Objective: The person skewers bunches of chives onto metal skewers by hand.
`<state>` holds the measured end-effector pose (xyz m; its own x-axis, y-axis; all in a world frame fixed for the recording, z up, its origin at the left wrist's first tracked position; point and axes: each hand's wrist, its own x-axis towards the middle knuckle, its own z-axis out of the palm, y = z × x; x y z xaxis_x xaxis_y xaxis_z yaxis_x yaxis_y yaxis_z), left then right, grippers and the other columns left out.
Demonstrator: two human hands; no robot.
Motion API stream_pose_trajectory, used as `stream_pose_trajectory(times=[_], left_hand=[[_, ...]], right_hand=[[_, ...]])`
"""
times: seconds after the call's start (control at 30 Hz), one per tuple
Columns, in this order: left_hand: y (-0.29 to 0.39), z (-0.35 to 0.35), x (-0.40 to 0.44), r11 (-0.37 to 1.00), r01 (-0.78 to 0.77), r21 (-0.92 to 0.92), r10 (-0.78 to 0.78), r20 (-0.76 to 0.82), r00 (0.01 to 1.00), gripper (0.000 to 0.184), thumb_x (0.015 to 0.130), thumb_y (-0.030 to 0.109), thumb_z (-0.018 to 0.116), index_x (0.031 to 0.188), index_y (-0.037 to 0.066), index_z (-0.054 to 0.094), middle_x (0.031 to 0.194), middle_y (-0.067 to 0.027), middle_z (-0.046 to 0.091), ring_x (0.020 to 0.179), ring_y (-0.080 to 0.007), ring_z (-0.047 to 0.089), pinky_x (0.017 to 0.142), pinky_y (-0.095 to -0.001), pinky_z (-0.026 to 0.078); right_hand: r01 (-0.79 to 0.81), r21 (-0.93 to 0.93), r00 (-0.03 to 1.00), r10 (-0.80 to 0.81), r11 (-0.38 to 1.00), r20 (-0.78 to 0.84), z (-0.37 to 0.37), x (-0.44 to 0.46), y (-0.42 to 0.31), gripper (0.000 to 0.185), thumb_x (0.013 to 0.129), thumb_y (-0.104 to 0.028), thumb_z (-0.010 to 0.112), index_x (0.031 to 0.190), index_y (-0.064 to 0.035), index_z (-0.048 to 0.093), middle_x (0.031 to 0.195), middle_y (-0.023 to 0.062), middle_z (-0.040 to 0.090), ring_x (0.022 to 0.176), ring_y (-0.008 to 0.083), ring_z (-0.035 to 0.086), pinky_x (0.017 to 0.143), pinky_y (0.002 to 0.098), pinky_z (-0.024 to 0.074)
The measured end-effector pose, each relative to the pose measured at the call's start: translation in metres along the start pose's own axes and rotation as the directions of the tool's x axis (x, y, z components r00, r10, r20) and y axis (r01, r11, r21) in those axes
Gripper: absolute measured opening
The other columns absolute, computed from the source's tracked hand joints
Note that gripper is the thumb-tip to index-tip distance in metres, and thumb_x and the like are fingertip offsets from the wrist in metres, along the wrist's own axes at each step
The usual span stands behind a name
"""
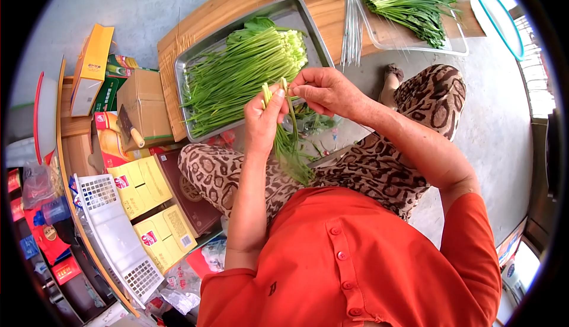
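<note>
My left hand is closed around a small bunch of thin green stalks, pale ends upward, leafy ends hanging toward my lap. Beside it, my right hand has its thumb and forefinger pinched at the end of one stalk. Just beyond both hands, a metal tray on the wooden table holds a thick pile of long green stalks, their pale ends to the right. Loose greens and scraps lie below my right hand, partly hidden by it.
A clear plastic tray with dark leafy greens and a bundle of thin wires lie on the wooden table. To the left, a knife rests by a cardboard box, near yellow boxes and a white basket.
</note>
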<state>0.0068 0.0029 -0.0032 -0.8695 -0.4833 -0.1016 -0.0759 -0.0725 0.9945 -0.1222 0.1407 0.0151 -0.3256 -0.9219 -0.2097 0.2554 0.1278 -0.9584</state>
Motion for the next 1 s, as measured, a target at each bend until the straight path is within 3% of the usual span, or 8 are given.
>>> stream_pose_trajectory(times=[0.23, 0.27, 0.3, 0.43, 0.63, 0.73, 0.9, 1.0], left_hand=[[0.001, -0.005, -0.002, 0.91, -0.214, 0.355, 0.24, -0.031, 0.97, 0.03, 0.097, 0.022, 0.05, 0.115, 0.001, 0.062, 0.074, 0.0004, 0.054, 0.067, -0.0069, 0.05, 0.063, -0.02, 0.041], [0.002, -0.008, -0.003, 0.96, -0.16, 0.231, 0.196, -0.141, 0.97, 0.031, 0.098, 0.024, 0.049, 0.111, 0.0, 0.063, 0.078, -0.0022, 0.058, 0.072, -0.0083, 0.054, 0.07, -0.0214, 0.045], [-0.003, -0.018, -0.001, 0.956, -0.223, 0.193, 0.262, -0.211, 0.942, 0.027, 0.097, 0.022, 0.05, 0.109, 0.002, 0.063, 0.066, 0.0022, 0.049, 0.061, -0.0068, 0.049, 0.057, -0.0203, 0.041], [0.004, -0.056, -0.006, 0.981, -0.193, -0.006, 0.177, -0.37, 0.912, 0.028, 0.099, 0.024, 0.046, 0.106, 0.0, 0.061, 0.061, 0.0041, 0.042, 0.052, -0.0038, 0.039, 0.047, -0.0191, 0.032], [0.006, -0.026, -0.005, 0.989, 0.143, -0.021, -0.142, 0.064, 0.988, 0.018, 0.094, 0.016, 0.053, 0.102, 0.002, 0.063, 0.073, 0.0026, 0.05, 0.06, -0.0043, 0.041, 0.053, -0.0176, 0.034], [-0.002, -0.011, 0.001, 0.977, 0.165, -0.139, -0.133, 0.214, 0.968, 0.018, 0.095, 0.016, 0.055, 0.1, 0.0, 0.062, 0.08, 0.0005, 0.056, 0.064, -0.0059, 0.046, 0.057, -0.02, 0.038], [0.003, 0.008, 0.0, 0.966, 0.211, -0.148, -0.165, 0.27, 0.949, 0.018, 0.094, 0.018, 0.058, 0.097, 0.001, 0.062, 0.084, -0.0007, 0.06, 0.067, -0.0059, 0.048, 0.058, -0.02, 0.038], [-0.007, 0.009, 0.003, 0.969, 0.228, -0.092, -0.193, 0.289, 0.938, 0.017, 0.093, 0.018, 0.058, 0.096, 0.002, 0.062, 0.084, -0.0009, 0.06, 0.068, -0.0059, 0.049, 0.058, -0.0204, 0.038]], right_hand=[[0.002, -0.006, 0.999, -0.002, 1.0, -0.047, -0.003, 0.002, 0.001, 0.016, 0.097, -0.02, 0.05, 0.096, -0.0052, 0.057, 0.053, -0.0042, 0.044, 0.042, 0.0035, 0.037, 0.039, 0.02, 0.0284], [0.02, -0.019, 0.998, -0.021, 1.0, -0.06, -0.006, 0.002, 0.0, 0.017, 0.097, -0.02, 0.049, 0.097, -0.005, 0.057, 0.053, -0.0043, 0.044, 0.042, 0.0034, 0.037, 0.039, 0.0196, 0.0287], [0.019, -0.019, 0.998, -0.021, 1.0, -0.059, -0.009, 0.002, -0.003, 0.017, 0.097, -0.02, 0.049, 0.097, -0.005, 0.057, 0.053, -0.0043, 0.044, 0.042, 0.0034, 0.037, 0.039, 0.0196, 0.0287], [0.032, 0.02, 0.981, -0.028, 0.999, -0.19, -0.024, -0.003, -0.019, 0.019, 0.098, -0.021, 0.049, 0.098, -0.0046, 0.058, 0.053, -0.0045, 0.041, 0.041, 0.004, 0.034, 0.038, 0.0193, 0.0281], [0.036, 0.061, 0.98, -0.023, 0.997, -0.198, -0.017, 0.004, -0.018, 0.017, 0.095, -0.023, 0.056, 0.095, -0.0059, 0.059, 0.052, -0.0052, 0.041, 0.041, 0.0034, 0.032, 0.037, 0.0199, 0.0244], [0.018, 0.055, 0.99, -0.01, 0.998, -0.14, -0.007, 0.005, -0.013, 0.017, 0.091, -0.021, 0.062, 0.095, -0.0047, 0.06, 0.056, -0.0055, 0.047, 0.042, 0.0022, 0.034, 0.038, 0.0188, 0.0238], [-0.004, 0.003, 0.999, 0.004, 1.0, -0.051, 0.0, 0.006, -0.011, 0.014, 0.09, -0.014, 0.063, 0.097, -0.0031, 0.06, 0.064, -0.003, 0.057, 0.048, 0.0017, 0.042, 0.042, 0.0181, 0.0303], [0.054, 0.133, 0.998, -0.055, 0.99, 0.001, -0.001, 0.007, 0.0, 0.009, 0.088, -0.007, 0.063, 0.094, -0.0012, 0.061, 0.072, 0.0003, 0.063, 0.058, 0.0042, 0.053, 0.051, 0.019, 0.0411]])
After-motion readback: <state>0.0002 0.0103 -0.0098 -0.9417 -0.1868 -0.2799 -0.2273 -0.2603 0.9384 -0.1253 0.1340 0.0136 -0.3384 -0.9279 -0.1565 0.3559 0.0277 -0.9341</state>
